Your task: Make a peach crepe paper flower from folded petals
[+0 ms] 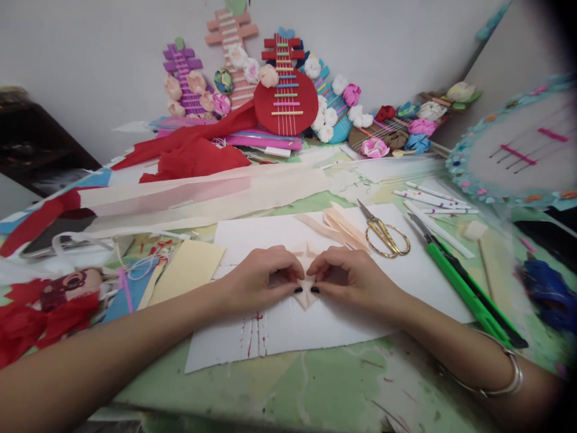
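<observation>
Over a white board [225, 349], both hands pinch a small pale peach piece of folded crepe-like paper [307, 300]. My left hand [270, 270] grips its left side between thumb and fingers. Opposite, my right hand [349, 270] has closed thumb and fingertips on the right side. The fingertips nearly meet, covering the middle of the piece; a pointed end shows below and another part above. Just beyond the right hand lie loose peach paper strips [336, 225]. Gold-handled scissors [386, 237] rest on the board to the right of the strips.
A green utility knife [464, 288] lies right, near white sticks [433, 201]. Yellow paper [187, 273] is at the left, beside red cloth-like scraps [49, 319]. Behind stand lute-shaped crafts, including a red one [286, 102]. A blue-rimmed round craft [518, 150] stands at right.
</observation>
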